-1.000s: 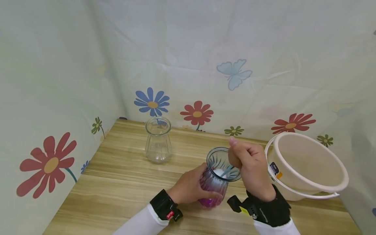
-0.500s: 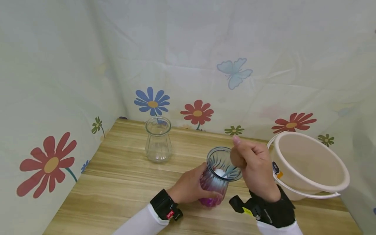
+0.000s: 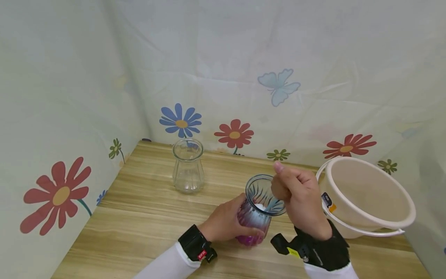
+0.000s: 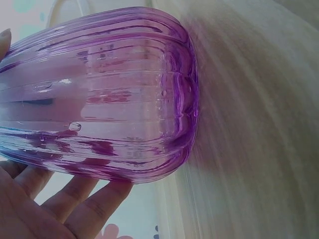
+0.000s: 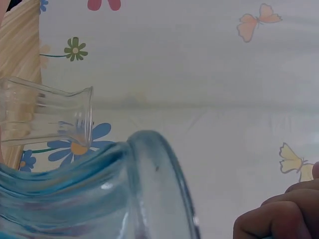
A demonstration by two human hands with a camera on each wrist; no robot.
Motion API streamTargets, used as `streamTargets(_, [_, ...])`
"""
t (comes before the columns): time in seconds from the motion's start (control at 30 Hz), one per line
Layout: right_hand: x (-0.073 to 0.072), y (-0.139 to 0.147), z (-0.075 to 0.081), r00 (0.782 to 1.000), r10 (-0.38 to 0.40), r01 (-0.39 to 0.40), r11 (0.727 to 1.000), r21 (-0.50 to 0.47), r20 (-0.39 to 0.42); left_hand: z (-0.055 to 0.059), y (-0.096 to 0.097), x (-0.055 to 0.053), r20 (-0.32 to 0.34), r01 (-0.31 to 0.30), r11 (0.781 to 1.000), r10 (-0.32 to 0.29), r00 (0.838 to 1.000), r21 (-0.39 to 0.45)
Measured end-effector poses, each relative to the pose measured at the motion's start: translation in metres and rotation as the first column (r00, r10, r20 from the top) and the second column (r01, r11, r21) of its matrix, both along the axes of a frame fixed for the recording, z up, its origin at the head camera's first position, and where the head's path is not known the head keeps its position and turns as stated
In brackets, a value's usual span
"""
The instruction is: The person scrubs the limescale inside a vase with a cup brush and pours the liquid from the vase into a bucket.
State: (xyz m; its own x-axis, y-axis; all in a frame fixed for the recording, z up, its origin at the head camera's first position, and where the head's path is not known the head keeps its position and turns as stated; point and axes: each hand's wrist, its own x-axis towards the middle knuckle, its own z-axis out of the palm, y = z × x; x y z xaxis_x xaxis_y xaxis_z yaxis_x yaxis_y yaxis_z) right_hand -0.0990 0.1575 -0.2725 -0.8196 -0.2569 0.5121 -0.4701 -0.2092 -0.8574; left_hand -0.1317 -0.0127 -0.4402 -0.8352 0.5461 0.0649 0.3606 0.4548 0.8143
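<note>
My left hand (image 3: pixel 226 223) grips the body of a ribbed glass vase (image 3: pixel 249 226), blue at the rim and purple at the base. The vase tilts, its mouth leaning toward my right hand (image 3: pixel 301 197). In the left wrist view, the purple base (image 4: pixel 149 99) is close over the table, with fingers along one side. My right hand is curled at the rim around the thin light-blue handle (image 3: pixel 273 202) of a sponge brush. Its white head (image 3: pixel 260 207) sits inside the vase. The upper end of the handle is hidden in the fist.
A clear glass vase (image 3: pixel 188 170) stands upright at the back left of the wooden table (image 3: pixel 139 209). At the right is a pale pink bucket (image 3: pixel 348 209) with a white handle. A flower-print curtain (image 3: pixel 223 93) borders the table's back and sides.
My right hand has shifted slightly right, then a little back left, moving the brush handle within the vase. My left hand and the vase have stayed nearly still.
</note>
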Motion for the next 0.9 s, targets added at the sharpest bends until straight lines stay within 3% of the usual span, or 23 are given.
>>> streamTargets(0.23, [0.0016, -0.0015, -0.0069, 0.999, 0.017, -0.019, 0.998, 0.056, 0.039, -0.0009, -0.0005, -0.0007, 0.032, 0.015, 1.0, -0.015, 0.999, 0.024])
streamTargets(0.5, [0.0021, 0.0008, -0.004, 1.0, 0.028, -0.028, 1.0, 0.011, 0.013, 0.0009, -0.0007, -0.0005, -0.006, 0.004, 1.0, -0.004, 1.0, 0.014])
streamTargets(0.7, [0.0006, -0.0009, -0.0094, 0.998, 0.061, -0.061, 0.998, 0.015, 0.023, 0.0024, -0.0013, -0.0004, 0.024, 0.015, 1.0, -0.016, 1.0, 0.022])
streamTargets(0.9, [0.0016, -0.0006, -0.0053, 0.999, 0.041, -0.041, 0.999, 0.014, 0.031, 0.0024, -0.0009, 0.0001, 0.016, 0.005, 1.0, -0.005, 1.0, 0.017])
